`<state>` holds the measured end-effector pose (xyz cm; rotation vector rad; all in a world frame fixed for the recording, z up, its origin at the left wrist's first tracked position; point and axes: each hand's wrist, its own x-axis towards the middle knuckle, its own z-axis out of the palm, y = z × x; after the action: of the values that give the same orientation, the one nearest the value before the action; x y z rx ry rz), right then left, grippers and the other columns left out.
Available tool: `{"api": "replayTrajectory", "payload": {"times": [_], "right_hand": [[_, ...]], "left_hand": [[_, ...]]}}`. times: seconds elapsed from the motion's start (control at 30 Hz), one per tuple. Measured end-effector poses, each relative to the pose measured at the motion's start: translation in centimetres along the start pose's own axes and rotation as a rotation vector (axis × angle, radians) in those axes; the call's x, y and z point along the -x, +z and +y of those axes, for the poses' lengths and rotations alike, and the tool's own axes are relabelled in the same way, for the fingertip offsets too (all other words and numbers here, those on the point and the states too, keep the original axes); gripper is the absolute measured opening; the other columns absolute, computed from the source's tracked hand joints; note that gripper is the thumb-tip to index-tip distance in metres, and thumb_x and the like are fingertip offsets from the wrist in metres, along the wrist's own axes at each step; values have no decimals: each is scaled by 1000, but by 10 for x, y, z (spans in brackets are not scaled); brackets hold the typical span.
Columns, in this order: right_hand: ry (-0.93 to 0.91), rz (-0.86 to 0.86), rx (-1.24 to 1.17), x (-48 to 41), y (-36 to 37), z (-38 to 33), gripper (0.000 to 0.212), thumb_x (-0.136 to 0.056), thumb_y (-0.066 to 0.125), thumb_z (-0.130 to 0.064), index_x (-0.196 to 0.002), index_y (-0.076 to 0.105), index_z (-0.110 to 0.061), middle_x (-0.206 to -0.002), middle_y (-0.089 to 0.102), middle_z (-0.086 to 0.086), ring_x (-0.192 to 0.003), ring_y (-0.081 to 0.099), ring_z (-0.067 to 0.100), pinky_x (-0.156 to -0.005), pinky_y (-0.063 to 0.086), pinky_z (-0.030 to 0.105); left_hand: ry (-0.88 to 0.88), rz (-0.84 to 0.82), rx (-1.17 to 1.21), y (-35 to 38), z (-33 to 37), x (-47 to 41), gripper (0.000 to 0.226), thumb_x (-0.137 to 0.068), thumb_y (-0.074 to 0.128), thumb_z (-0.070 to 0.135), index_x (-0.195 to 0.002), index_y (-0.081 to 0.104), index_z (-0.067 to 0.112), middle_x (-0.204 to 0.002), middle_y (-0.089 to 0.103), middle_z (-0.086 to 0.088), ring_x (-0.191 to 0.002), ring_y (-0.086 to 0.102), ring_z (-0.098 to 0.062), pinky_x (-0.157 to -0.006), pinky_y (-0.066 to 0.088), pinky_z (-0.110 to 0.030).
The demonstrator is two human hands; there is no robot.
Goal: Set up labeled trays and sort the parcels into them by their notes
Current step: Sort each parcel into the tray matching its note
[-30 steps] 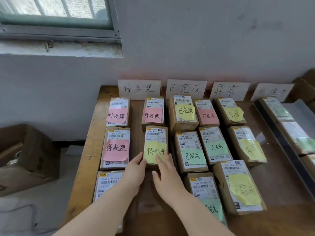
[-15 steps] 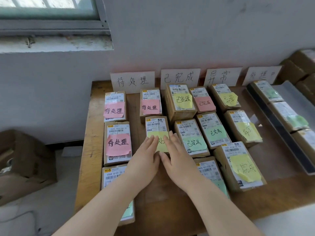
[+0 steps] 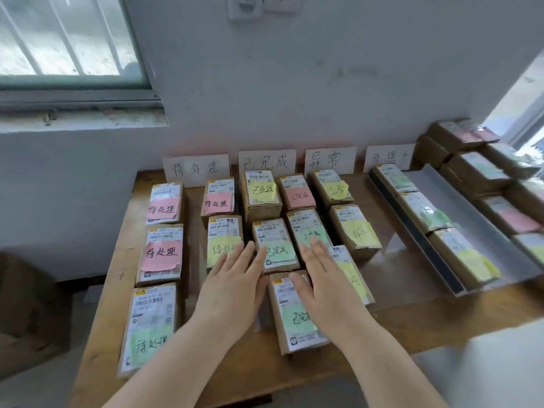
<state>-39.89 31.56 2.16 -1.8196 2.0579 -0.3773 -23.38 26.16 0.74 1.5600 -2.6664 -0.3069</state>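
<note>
Nothing gripped that I see: left hand (image 3: 232,287) flat, spread, by yellow-note parcel (image 3: 222,232); right hand (image 3: 321,285) flat over green-note parcel (image 3: 293,325) on wooden table (image 3: 412,316).

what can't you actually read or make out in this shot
All in the head view:
1. Yellow note by the right hand: writing mostly covered by that hand.
2. Pale yellow note: last character under the left hand fingertips.
3. Stacked parcels at far right: notes blurred, unreadable.
4. Fourth sign card: faint, its end behind that stack.
5. Whether either hand touches a parcel: not clear.
</note>
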Motion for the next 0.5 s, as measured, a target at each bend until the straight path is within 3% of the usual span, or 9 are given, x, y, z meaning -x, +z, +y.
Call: {"api": "replayTrajectory", "payload": {"times": [0.1,0.33,0.5], "right_hand": [[39,34,-48,38,-28,41,65,-99,29,-48,-153,0,-27,-159,-9,-13,-141,-17,-2,-114,3,21],[187,110,-97,134,-76,150,62,-98,31,-47,-152,4,-30,-158,-8,-18,-142,-13,-2,-115,9,22],[262,159,-128,178,-96,194,62,-97,32,-48,-152,5,-33,-157,-6,-20,-144,-9,0,-114,10,21]], "left_hand": [[15,2,-16,1,55,9,56,-101,11,46,-150,-10,29,-161,-5,5,-147,-11,-13,-120,-4,-33],[123,-2,-8,24,190,25,57,-102,17,45,-152,-5,30,-161,0,6,-147,-7,-12,-120,-2,-34],[200,5,-13,28,248,32,56,-102,16,46,-151,-7,32,-161,0,8,-147,-8,-12,-121,1,-36]]}}
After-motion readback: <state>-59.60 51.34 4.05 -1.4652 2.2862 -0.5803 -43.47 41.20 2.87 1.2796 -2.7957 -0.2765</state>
